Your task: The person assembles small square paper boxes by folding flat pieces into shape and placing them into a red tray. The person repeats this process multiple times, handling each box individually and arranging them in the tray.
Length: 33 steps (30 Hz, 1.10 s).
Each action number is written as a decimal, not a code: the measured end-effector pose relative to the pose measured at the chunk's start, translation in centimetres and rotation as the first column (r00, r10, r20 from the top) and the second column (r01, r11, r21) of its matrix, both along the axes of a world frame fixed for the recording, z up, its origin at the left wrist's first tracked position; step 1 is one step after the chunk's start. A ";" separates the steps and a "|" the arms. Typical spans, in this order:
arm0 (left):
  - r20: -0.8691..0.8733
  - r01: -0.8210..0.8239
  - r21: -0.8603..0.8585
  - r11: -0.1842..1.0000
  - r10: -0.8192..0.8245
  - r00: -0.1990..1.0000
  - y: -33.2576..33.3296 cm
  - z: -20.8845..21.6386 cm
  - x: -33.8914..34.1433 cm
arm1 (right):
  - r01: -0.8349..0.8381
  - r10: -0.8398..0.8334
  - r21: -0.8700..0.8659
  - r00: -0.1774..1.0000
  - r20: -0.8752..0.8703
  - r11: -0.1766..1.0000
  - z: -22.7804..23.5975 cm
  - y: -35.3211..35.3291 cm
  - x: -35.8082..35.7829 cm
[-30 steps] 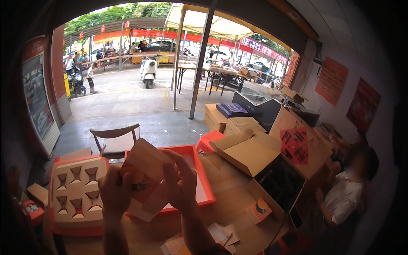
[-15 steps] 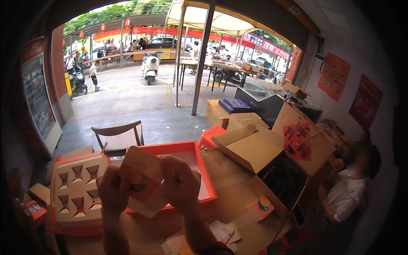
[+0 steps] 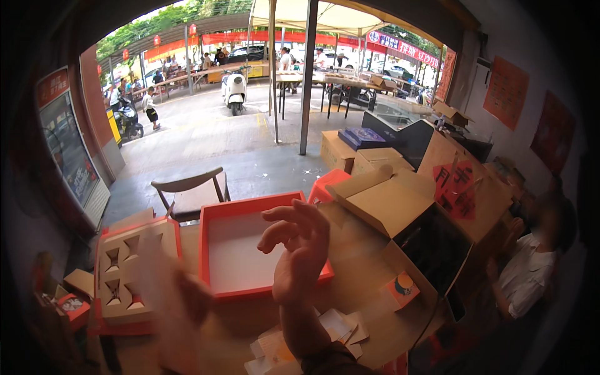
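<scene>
My right hand (image 3: 300, 250) hovers open over the near right corner of a shallow orange tray (image 3: 247, 203) with a pale, bare bottom; its fingers are spread and hold nothing. My left hand (image 3: 187, 303) is a motion blur at the lower left, in front of the tray. A pale cardboard piece (image 3: 156, 275) smears with it and seems to be in its grip. Just left of that stands an orange box (image 3: 100, 325) fitted with a cardboard divider insert (image 3: 128, 265) that has bow-tie-shaped cutouts.
Folded card pieces (image 3: 340, 325) lie on the table near my wrist, beside a small orange packet (image 3: 400, 290). An open brown carton (image 3: 394, 206) stands to the right, and a seated person (image 3: 531, 275) is beyond it. A wooden chair (image 3: 187, 187) stands behind the tray.
Both hands held the cardboard piece up before me. Now my right hand has let go and opened, and my left hand has swung down and left with the piece, baring the tray.
</scene>
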<state>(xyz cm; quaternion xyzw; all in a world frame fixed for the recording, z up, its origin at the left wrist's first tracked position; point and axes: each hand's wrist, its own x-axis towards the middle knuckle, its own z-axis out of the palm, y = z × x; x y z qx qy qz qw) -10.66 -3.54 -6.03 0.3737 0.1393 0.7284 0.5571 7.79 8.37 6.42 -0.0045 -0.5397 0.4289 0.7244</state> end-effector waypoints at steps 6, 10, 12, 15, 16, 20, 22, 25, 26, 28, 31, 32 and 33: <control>-0.564 -0.114 -0.548 0.829 -0.266 0.781 -0.5 -5.1 8.5 | -0.316 0.278 -0.123 0.926 -0.254 0.941 -0.6 0.0 2.1; -0.817 -0.342 -0.518 0.784 -0.335 0.470 -1.2 -7.2 8.4 | -0.388 0.377 0.027 0.873 -0.311 0.921 -0.3 -0.2 5.2; -0.922 -0.417 -0.355 0.837 -0.238 0.306 -1.5 -7.1 8.0 | -0.416 0.442 0.153 0.863 -0.245 0.896 0.0 -0.9 6.7; -0.978 -0.491 -0.194 0.850 -0.208 0.026 -2.9 -7.0 8.4 | -0.458 0.503 0.235 0.843 -0.192 0.857 0.3 -2.4 8.6; -0.981 -0.489 -0.106 0.866 -0.172 -0.092 -2.8 -7.2 8.5 | -0.445 0.496 0.264 0.851 -0.173 0.856 0.5 -2.8 9.3; -0.927 -0.430 0.207 0.879 0.035 -0.374 -3.4 -8.1 9.0 | -0.375 0.429 0.324 0.897 -0.112 0.869 1.4 -4.2 11.3; -0.895 -0.425 0.221 0.878 0.010 -0.446 -3.3 -8.1 9.6 | -0.359 0.409 0.346 0.909 -0.081 0.867 2.1 -3.9 11.9; -0.843 -0.401 0.251 0.881 -0.004 -0.537 -3.5 -7.8 10.3 | -0.377 0.414 0.379 0.910 -0.017 0.845 3.3 -2.6 12.6; -0.825 -0.387 0.263 0.884 -0.002 -0.565 -3.5 -7.7 10.5 | -0.402 0.433 0.394 0.901 0.010 0.827 3.5 -1.8 12.9; -0.791 -0.372 0.306 0.876 0.016 -0.612 -3.6 -7.7 10.8 | -0.416 0.464 0.417 0.886 -0.016 0.808 3.4 -1.1 12.5; -0.728 -0.343 0.313 0.886 -0.009 -0.686 -3.8 -7.9 11.1 | -0.428 0.508 0.380 0.850 -0.140 0.820 2.6 -1.8 10.0; -0.702 -0.323 0.307 0.895 -0.016 -0.712 -3.6 -8.0 11.3 | -0.418 0.500 0.347 0.843 -0.196 0.840 2.4 -2.4 9.1; -0.678 -0.288 0.302 0.909 -0.008 -0.735 -3.6 -8.4 11.3 | -0.409 0.475 0.282 0.850 -0.228 0.868 2.0 -3.6 8.4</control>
